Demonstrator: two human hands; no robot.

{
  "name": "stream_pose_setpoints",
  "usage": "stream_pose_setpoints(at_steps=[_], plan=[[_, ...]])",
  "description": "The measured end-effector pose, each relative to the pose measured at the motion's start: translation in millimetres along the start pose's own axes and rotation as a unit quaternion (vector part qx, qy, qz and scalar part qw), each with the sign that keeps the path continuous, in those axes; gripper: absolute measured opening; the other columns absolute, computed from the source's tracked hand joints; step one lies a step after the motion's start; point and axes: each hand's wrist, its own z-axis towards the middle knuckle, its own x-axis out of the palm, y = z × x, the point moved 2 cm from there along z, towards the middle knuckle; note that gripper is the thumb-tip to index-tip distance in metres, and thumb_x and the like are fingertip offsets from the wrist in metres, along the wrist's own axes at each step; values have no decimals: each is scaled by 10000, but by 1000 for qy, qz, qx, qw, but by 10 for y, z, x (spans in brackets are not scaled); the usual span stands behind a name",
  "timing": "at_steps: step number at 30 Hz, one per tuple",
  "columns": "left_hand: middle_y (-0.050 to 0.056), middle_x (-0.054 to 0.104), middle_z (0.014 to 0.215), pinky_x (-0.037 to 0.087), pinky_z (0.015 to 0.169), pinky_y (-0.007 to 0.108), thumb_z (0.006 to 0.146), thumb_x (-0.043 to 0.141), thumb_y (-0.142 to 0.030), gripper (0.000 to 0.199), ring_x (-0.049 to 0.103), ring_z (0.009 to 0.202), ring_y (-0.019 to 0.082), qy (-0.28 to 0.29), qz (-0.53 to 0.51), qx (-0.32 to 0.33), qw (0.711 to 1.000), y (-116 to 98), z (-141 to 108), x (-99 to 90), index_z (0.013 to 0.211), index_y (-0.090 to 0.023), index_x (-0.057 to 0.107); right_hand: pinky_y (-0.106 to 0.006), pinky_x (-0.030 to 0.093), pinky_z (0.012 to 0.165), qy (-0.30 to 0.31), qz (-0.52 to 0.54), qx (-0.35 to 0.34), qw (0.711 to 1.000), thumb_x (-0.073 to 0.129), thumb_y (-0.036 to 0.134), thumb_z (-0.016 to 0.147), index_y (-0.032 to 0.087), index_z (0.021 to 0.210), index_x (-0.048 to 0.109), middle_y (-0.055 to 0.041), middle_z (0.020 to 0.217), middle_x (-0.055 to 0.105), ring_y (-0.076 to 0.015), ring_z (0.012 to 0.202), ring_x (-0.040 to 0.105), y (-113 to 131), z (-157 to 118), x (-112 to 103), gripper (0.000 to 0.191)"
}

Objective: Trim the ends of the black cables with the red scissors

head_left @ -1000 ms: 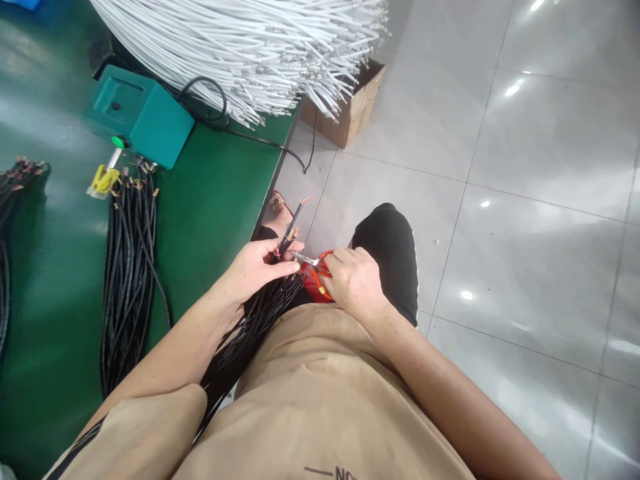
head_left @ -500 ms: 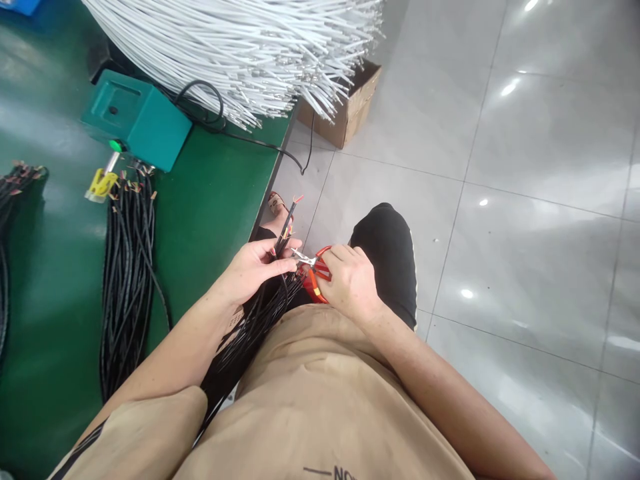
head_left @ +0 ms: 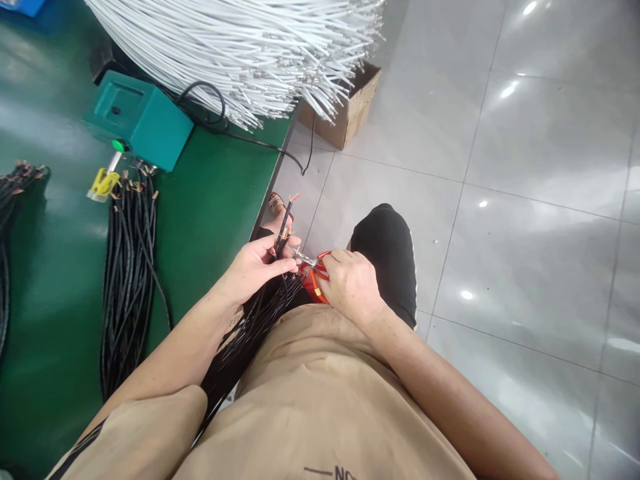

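Black cables (head_left: pixel 284 227) with red and yellow wire ends stand up between the closed fingers of my left hand (head_left: pixel 257 270). My right hand (head_left: pixel 353 283) is wrapped round the handles of red-and-orange pliers (head_left: pixel 320 267). Their silver jaws lie at the fingertips of my left hand, right beside the held cables; what lies between the jaws is too small to tell. A larger bundle of black cables (head_left: pixel 250 333) rests across my lap, under my left forearm.
On the green table (head_left: pixel 210 193) at left are a teal machine (head_left: pixel 145 120), a yellow tool (head_left: pixel 104 183), a black cable bundle (head_left: pixel 125 287) and a pile of white cables (head_left: pixel 240 53). A cardboard box (head_left: pixel 357 107) stands on the floor beyond the table edge.
The pliers and my right hand have shifted very slightly, and the plier handles look closer together. The held cables have tilted a little to the left.
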Motion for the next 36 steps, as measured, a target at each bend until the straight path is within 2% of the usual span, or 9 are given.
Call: stream_pose_setpoints(at_steps=[12, 21, 23, 25, 27, 29, 31, 34, 36], plan=[[-27, 620, 761, 518, 785, 326, 668, 763, -201, 368, 630, 690, 121, -15, -5, -10, 1000, -9, -6, 11, 1023, -179, 671, -302, 254, 578, 25, -9, -7, 1000, 447, 378, 907, 147, 699, 661, -73, 664, 613, -153, 579, 493, 4, -15, -7, 378], [-25, 611, 765, 524, 786, 313, 688, 744, -187, 317, 642, 743, 129, -9, -10, -18, 1000, 0, 2, 13, 991, -171, 650, -295, 240, 552, 13, 9, -14, 1000, 450, 365, 907, 144, 670, 640, -58, 638, 600, -139, 560, 481, 0, -41, 46, 376], [-19, 625, 771, 527, 781, 314, 696, 738, -184, 309, 646, 746, 132, -6, -16, -18, 1000, -7, 1, 15, 988, -165, 640, -287, 229, 539, 14, 44, 5, 999, 480, 381, 894, 151, 631, 620, -42, 616, 585, -123, 543, 456, -10, -28, 37, 376], [-6, 649, 787, 526, 774, 311, 706, 736, -190, 313, 647, 733, 128, -3, -26, -21, 999, -17, -3, 20, 998, -162, 626, -275, 223, 525, 10, 120, 57, 991, 521, 435, 870, 158, 574, 584, -16, 576, 550, -101, 519, 414, -38, 7, 8, 411], [4, 672, 800, 525, 768, 307, 712, 736, -193, 321, 650, 716, 124, -2, -34, -26, 999, -28, -9, 26, 1007, -163, 614, -259, 238, 514, 2, 231, 133, 964, 558, 489, 838, 162, 546, 560, 7, 543, 519, -88, 508, 385, -78, 56, -33, 438], [6, 681, 795, 523, 769, 301, 711, 739, -191, 314, 653, 709, 122, -5, -40, -28, 999, -39, -13, 32, 996, -163, 610, -243, 288, 523, 3, 355, 195, 914, 587, 498, 810, 162, 605, 597, 11, 575, 549, -90, 532, 418, -100, 109, -71, 394], [6, 688, 795, 521, 776, 299, 708, 744, -190, 310, 656, 713, 122, -4, -43, -29, 999, -45, -13, 36, 985, -164, 608, -237, 353, 552, 27, 480, 227, 847, 605, 483, 791, 161, 729, 649, 2, 651, 603, -102, 576, 481, -78, 158, -94, 332], [11, 697, 808, 521, 766, 305, 707, 748, -204, 329, 662, 717, 133, 1, -46, -33, 998, -42, -9, 34, 1000, -170, 602, -255, 435, 614, 73, 642, 229, 728, 615, 477, 769, 163, 828, 666, -6, 712, 637, -125, 632, 562, 27, 216, -107, 324], [10, 697, 806, 522, 742, 307, 708, 748, -216, 339, 661, 699, 137, 4, -46, -35, 998, -37, -4, 29, 1009, -172, 599, -272, 466, 652, 85, 698, 222, 675, 649, 470, 737, 166, 822, 666, -6, 702, 638, -139, 654, 591, 100, 244, -106, 316]])
